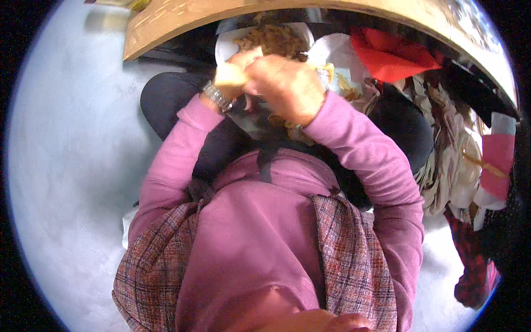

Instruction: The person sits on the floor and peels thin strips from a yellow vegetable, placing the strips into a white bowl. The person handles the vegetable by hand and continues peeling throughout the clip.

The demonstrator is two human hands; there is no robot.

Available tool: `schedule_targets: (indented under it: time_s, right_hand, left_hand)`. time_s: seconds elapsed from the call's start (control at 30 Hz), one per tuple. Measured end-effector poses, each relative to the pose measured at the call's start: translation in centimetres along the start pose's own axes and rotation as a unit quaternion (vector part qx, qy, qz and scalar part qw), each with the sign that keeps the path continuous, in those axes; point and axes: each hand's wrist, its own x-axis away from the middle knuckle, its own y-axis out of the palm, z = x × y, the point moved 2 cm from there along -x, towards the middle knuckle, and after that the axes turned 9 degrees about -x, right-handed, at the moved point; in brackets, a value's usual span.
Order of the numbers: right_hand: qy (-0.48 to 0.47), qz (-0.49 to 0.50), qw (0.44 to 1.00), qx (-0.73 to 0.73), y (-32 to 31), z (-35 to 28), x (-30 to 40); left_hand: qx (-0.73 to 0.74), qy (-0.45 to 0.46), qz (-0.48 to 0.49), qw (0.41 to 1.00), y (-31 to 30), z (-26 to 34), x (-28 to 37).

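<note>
My left hand [234, 74], with a metal wristwatch [216, 96] on its wrist, meets my right hand [290, 87] above my lap. Both are blurred, their fingers curled close together; what lies between them cannot be made out. Just beyond them is a white bowl [224, 46] with many small brown pieces [278, 38]. To its right lies a white sheet or bag [332, 47], with yellowish-brown strips [346, 85] beside it. More such scraps show below my right hand, partly hidden by it.
A curved-looking wooden table edge [174, 31] crosses the top. Red cloth or plastic [394, 58] lies beneath it at the right. Bundled beige strips [448, 145] and a pink-and-white piece [495, 159] lie right of my dark-clothed knee. Pale floor [74, 166] extends at the left.
</note>
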Motion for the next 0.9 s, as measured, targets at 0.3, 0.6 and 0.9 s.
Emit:
schedule_targets:
  time_s: [0.3,0.6,0.9]
  right_hand:
    - [-0.005,0.020,0.988,-0.150,4.7,-3.1,4.1]
    - [0.308,0.242,0.892,-0.224,-0.6,1.1,2.2]
    - [0.173,-0.008,0.963,-0.206,-1.5,3.2,1.4]
  left_hand:
    - [0.485,-0.314,-0.153,0.801,2.8,5.0,-0.5]
    - [0.007,-0.121,-0.025,0.992,-0.5,10.8,-0.1]
    - [-0.348,0.199,0.110,0.909,0.3,11.6,-0.2]
